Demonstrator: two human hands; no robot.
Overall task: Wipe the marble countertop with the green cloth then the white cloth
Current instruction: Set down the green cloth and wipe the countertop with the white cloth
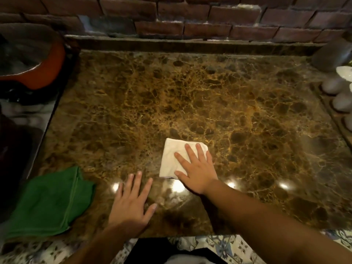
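The brown marble countertop fills the view. A folded white cloth lies near its front middle. My right hand presses flat on the cloth's right half, fingers spread over it. My left hand rests palm down on the bare marble just left of it, fingers apart, holding nothing. The green cloth lies crumpled at the front left corner, partly over the counter's edge, untouched by either hand.
An orange-rimmed pot sits on the stove at the far left. White rounded objects and a dark vessel line the right edge. A brick wall stands behind the raised back ledge. Patterned floor tiles show below the front edge.
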